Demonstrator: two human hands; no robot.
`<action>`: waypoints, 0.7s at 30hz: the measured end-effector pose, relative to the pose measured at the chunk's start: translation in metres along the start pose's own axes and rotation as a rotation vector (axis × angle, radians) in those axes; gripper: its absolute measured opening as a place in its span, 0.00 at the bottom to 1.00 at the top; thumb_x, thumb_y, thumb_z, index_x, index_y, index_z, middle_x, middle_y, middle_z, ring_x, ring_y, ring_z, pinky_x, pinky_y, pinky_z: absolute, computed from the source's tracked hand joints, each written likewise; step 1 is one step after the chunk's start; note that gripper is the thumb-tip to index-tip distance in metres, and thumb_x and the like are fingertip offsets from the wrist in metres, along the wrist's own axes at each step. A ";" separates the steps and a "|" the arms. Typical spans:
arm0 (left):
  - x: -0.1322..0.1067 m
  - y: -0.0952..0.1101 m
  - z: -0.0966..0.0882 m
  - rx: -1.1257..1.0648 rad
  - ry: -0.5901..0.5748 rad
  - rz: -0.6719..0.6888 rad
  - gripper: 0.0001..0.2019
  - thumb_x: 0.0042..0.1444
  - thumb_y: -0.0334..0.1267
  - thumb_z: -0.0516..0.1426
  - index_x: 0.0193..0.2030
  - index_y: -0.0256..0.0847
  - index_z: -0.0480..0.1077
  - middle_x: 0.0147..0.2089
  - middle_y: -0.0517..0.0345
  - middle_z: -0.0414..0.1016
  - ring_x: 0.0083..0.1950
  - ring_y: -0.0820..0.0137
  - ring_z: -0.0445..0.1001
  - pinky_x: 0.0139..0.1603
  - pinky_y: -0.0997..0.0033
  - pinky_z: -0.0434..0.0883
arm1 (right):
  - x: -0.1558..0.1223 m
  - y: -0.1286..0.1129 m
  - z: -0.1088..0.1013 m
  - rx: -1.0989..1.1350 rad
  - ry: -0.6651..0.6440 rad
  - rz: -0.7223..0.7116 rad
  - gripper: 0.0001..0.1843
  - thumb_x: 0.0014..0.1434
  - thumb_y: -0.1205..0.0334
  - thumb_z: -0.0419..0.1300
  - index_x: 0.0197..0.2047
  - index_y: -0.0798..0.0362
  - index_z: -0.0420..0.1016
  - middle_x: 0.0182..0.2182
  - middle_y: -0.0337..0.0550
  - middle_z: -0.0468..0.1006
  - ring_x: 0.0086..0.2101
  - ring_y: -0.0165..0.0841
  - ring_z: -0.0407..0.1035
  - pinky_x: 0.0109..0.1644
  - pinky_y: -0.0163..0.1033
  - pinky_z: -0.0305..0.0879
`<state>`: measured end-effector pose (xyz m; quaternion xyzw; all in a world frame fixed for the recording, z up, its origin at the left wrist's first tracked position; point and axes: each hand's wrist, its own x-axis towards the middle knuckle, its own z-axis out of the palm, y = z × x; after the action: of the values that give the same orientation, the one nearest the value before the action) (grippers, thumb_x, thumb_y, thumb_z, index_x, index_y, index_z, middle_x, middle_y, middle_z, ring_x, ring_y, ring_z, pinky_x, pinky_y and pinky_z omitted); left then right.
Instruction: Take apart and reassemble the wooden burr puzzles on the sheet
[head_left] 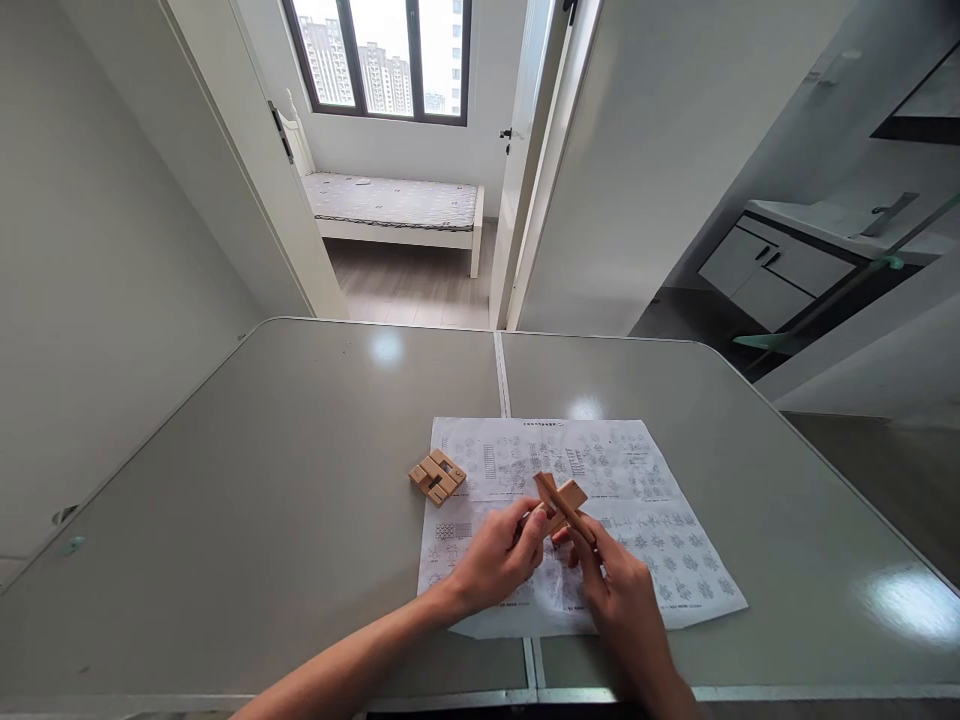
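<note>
Several notched wooden puzzle pieces (559,497) cross one another between my two hands, above a printed sheet. My left hand (504,548) pinches them from the left with thumb and fingers. From the right, my right hand (613,575) grips a long piece that slants across the others. My fingers hide the lower ends, so how the pieces interlock cannot be made out. The instruction sheet (682,555) lies under both hands, covered with small line drawings. At its left edge rests a flat group of wooden blocks (438,477), apart from my hands.
The grey table (300,500) has a metal seam (502,375) down its middle and rounded far corners. Past it, a doorway with an open door (517,160) shows a bed (397,205) under a window. A sink cabinet (776,265) stands at the right.
</note>
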<state>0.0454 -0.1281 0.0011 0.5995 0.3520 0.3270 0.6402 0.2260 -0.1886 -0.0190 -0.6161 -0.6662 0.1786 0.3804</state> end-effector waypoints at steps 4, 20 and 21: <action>-0.001 -0.002 -0.001 0.003 -0.015 -0.001 0.24 0.73 0.58 0.50 0.47 0.37 0.71 0.22 0.70 0.59 0.20 0.76 0.57 0.22 0.76 0.57 | -0.001 0.002 0.001 0.034 0.002 0.013 0.21 0.78 0.49 0.48 0.52 0.51 0.78 0.29 0.41 0.82 0.28 0.37 0.77 0.35 0.37 0.72; -0.004 0.003 -0.002 0.003 -0.023 0.022 0.24 0.74 0.57 0.49 0.50 0.36 0.72 0.24 0.69 0.58 0.22 0.76 0.55 0.22 0.76 0.57 | 0.000 0.002 0.001 0.079 0.004 0.016 0.22 0.78 0.47 0.48 0.49 0.51 0.78 0.27 0.39 0.79 0.25 0.36 0.75 0.33 0.37 0.72; -0.004 0.002 -0.001 0.001 -0.021 0.021 0.24 0.74 0.57 0.49 0.50 0.36 0.72 0.24 0.69 0.58 0.22 0.76 0.55 0.22 0.76 0.57 | -0.001 0.002 0.002 0.071 0.006 0.020 0.22 0.78 0.47 0.48 0.50 0.51 0.78 0.27 0.39 0.79 0.25 0.36 0.75 0.33 0.37 0.72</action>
<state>0.0422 -0.1302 0.0035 0.6071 0.3392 0.3270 0.6399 0.2263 -0.1887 -0.0216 -0.6094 -0.6522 0.2041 0.4021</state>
